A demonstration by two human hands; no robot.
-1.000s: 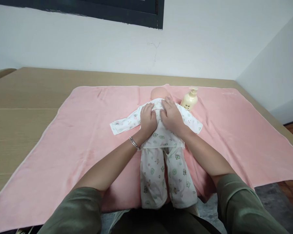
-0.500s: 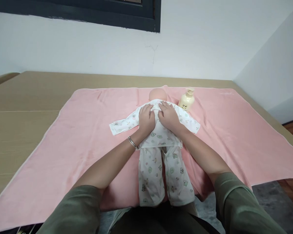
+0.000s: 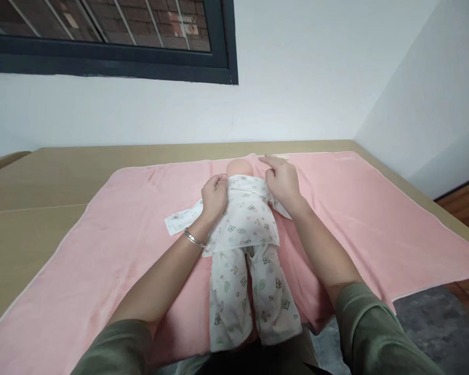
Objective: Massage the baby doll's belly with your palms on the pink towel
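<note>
A doll in a white printed top (image 3: 244, 219) and matching trousers (image 3: 230, 297) lies on a pink blanket (image 3: 133, 245), its round bare head (image 3: 239, 167) toward the wall. My left hand (image 3: 214, 198) is at the doll's left-side shoulder in view, its fingers closed at the top's edge; what they pinch is too small to make out. On the other side, my right hand (image 3: 283, 179) is beside the shoulder, index finger stretched out to the left near the head. The bottle is mostly hidden behind my right hand.
The blanket covers much of a tan surface (image 3: 31, 182) that meets a white wall (image 3: 140, 114). A dark-framed window (image 3: 229, 41) is at the upper left. Grey floor (image 3: 433, 323) shows at the lower right.
Both hands have left the chest of the top and moved apart to the doll's two shoulders. My right hand now covers most of the bottle. The camera view has tilted up, showing more window.
</note>
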